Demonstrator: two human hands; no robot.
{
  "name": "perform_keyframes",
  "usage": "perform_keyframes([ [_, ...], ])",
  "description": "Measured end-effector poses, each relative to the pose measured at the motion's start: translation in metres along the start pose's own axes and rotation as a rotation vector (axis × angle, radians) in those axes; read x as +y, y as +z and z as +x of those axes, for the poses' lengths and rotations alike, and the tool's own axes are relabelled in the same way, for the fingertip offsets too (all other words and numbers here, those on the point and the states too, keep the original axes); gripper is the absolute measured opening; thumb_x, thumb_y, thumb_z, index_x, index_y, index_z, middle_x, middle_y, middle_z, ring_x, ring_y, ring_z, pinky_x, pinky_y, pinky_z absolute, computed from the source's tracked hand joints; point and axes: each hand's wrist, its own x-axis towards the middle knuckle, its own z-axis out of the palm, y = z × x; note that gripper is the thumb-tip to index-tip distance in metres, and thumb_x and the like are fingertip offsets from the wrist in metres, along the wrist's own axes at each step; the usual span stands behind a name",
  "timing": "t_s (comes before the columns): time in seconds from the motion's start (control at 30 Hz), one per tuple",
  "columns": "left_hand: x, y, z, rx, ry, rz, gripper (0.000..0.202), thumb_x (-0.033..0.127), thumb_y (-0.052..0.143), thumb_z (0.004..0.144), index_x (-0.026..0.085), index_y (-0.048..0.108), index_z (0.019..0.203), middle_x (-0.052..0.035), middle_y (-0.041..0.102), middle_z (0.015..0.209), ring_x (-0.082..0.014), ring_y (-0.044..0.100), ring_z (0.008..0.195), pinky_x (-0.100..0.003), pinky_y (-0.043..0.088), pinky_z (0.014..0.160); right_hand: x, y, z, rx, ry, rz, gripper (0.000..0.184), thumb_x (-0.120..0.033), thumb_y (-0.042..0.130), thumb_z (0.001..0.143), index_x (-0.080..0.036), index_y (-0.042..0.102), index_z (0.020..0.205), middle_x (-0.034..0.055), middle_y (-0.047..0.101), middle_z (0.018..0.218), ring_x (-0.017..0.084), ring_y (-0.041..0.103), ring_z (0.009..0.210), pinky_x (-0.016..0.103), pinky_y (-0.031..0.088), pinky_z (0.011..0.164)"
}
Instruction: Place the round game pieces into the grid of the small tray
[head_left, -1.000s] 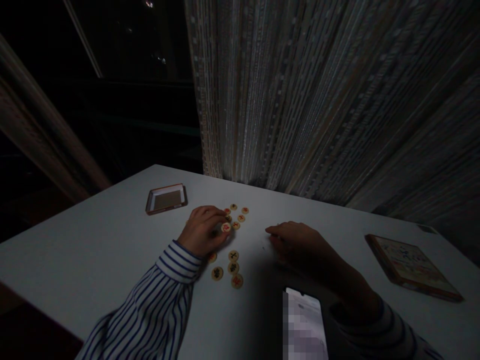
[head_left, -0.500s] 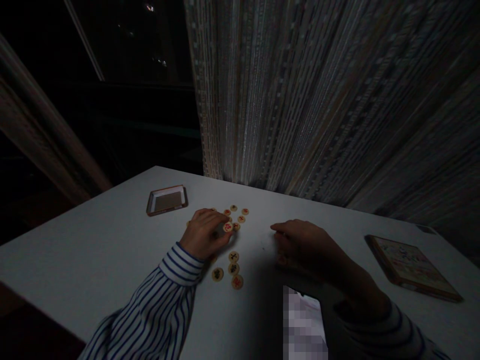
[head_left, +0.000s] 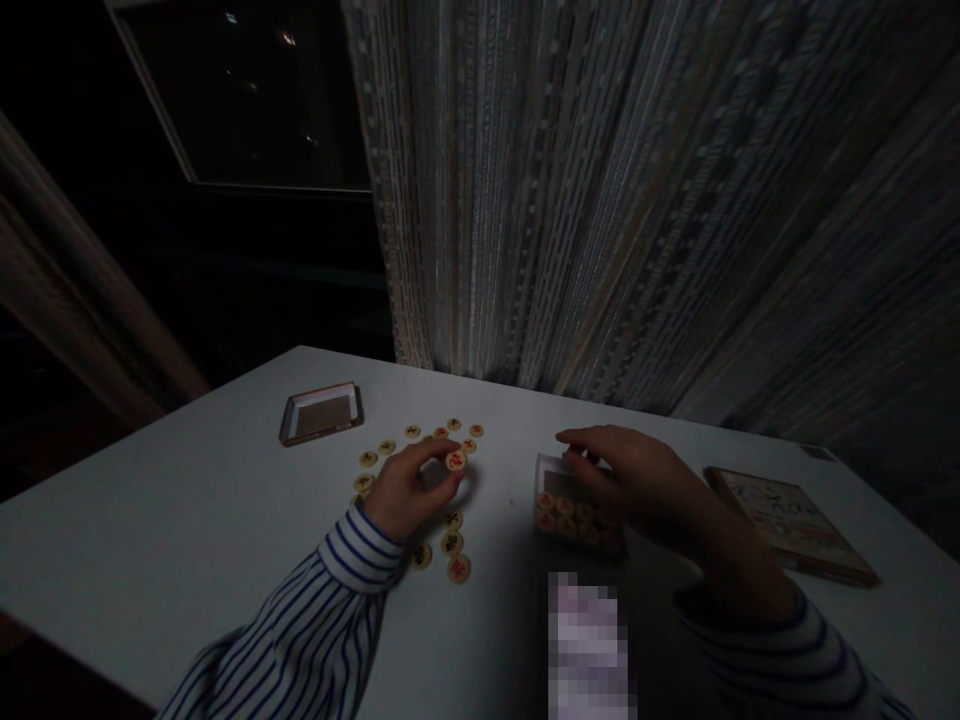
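One red-marked disc (head_left: 455, 460) is pinched by the left hand (head_left: 411, 488) near frame centre, with loose discs (head_left: 451, 543) scattered around. Right of centre, an open box (head_left: 566, 484) holding discs (head_left: 565, 508) is partly covered by the right hand (head_left: 639, 478), whose grip cannot be told.

Discs (head_left: 452, 543) and box (head_left: 561, 483) flank a free tabletop (head_left: 493, 525) lane.

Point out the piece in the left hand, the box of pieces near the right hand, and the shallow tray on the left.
Held piece (head_left: 455, 461): head view, red-marked face.
Box of pieces (head_left: 561, 484): head view, bare inside floor.
Shallow tray (head_left: 322, 414): head view, inside floor.
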Motion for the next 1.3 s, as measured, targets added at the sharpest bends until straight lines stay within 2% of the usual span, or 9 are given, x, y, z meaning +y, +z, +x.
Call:
perform_keyframes([
  [0.13, 0.007, 0.009, 0.001, -0.047, -0.016, -0.072, 0.026, 0.03, 0.059, 0.072, 0.016, 0.065, 0.094, -0.0067, 0.071, 0.087, -0.0198, 0.065, 0.084, -0.032, 0.051, 0.08, 0.005, -0.004, -0.004, -0.025, 0.011, -0.009, 0.033, -0.026, 0.041, 0.085, -0.017, 0.062, 0.109, 0.0081, 0.068, 0.102, 0.021, 0.063, 0.088, 0.035, 0.048, 0.076],
  [0.23, 0.013, 0.013, 0.004, -0.13, -0.044, -0.145, 0.027, 0.03, 0.06, 0.073, 0.017, 0.064, 0.097, -0.0068, 0.071, 0.09, -0.0197, 0.064, 0.086, -0.033, 0.05, 0.081, 0.006, -0.007, -0.006, -0.052, 0.036, -0.018, 0.033, -0.026, 0.042, 0.085, -0.017, 0.062, 0.11, 0.0082, 0.068, 0.102, 0.021, 0.063, 0.088, 0.035, 0.048, 0.077],
  [0.33, 0.023, 0.017, 0.011, -0.2, -0.099, -0.261, 0.029, 0.029, 0.061, 0.072, 0.016, 0.064, 0.097, -0.0062, 0.07, 0.087, -0.0186, 0.064, 0.082, -0.033, 0.051, 0.08, 0.007, -0.011, -0.006, -0.077, 0.06, -0.009, 0.033, -0.026, 0.042, 0.086, -0.017, 0.061, 0.111, 0.0076, 0.068, 0.102, 0.022, 0.063, 0.09, 0.035, 0.047, 0.078],
  [0.5, 0.043, 0.026, 0.027, -0.251, -0.162, -0.47, 0.027, 0.025, 0.063, 0.069, 0.015, 0.061, 0.094, -0.0038, 0.067, 0.081, -0.0149, 0.062, 0.074, -0.03, 0.05, 0.076, 0.011, -0.016, -0.008, -0.061, 0.081, 0.01, 0.032, -0.026, 0.043, 0.086, -0.018, 0.061, 0.112, 0.0064, 0.068, 0.103, 0.021, 0.062, 0.09, 0.034, 0.046, 0.077],
  [0.77, 0.064, 0.05, 0.058, -0.239, -0.359, -0.695, 0.027, 0.024, 0.07, 0.061, 0.015, 0.054, 0.081, 0.0025, 0.06, 0.07, -0.0081, 0.055, 0.057, -0.022, 0.045, 0.056, 0.021, -0.02, -0.012, 0.001, 0.086, 0.031, 0.033, -0.028, 0.042, 0.086, -0.018, 0.061, 0.111, 0.0063, 0.069, 0.098, 0.02, 0.063, 0.084, 0.032, 0.046, 0.073],
  [1.0, 0.083, 0.069, 0.074, -0.258, -0.42, -0.789, 0.025, 0.024, 0.073, 0.06, 0.015, 0.055, 0.076, 0.0029, 0.062, 0.064, -0.0098, 0.059, 0.059, -0.023, 0.046, 0.06, 0.03, -0.022, -0.015, 0.033, 0.123, 0.042, 0.032, -0.029, 0.043, 0.086, -0.02, 0.061, 0.111, 0.0057, 0.069, 0.095, 0.018, 0.063, 0.083, 0.03, 0.045, 0.074],
  [1.17, 0.081, 0.081, 0.075, -0.283, -0.443, -0.833, 0.023, 0.025, 0.073, 0.061, 0.015, 0.055, 0.071, 0.0022, 0.063, 0.062, -0.0109, 0.061, 0.058, -0.024, 0.047, 0.06, 0.034, -0.02, -0.014, 0.037, 0.14, 0.042, 0.031, -0.027, 0.044, 0.086, -0.019, 0.061, 0.11, 0.0055, 0.069, 0.099, 0.018, 0.063, 0.084, 0.03, 0.045, 0.074],
  [1.3, 0.078, 0.082, 0.074, -0.27, -0.51, -0.886, 0.024, 0.025, 0.074, 0.062, 0.015, 0.054, 0.07, 0.0028, 0.063, 0.062, -0.0127, 0.064, 0.059, -0.026, 0.05, 0.063, 0.034, -0.012, -0.008, 0.016, 0.131, 0.052, 0.03, -0.025, 0.044, 0.085, -0.019, 0.062, 0.109, 0.0057, 0.068, 0.101, 0.018, 0.062, 0.087, 0.032, 0.045, 0.077],
])
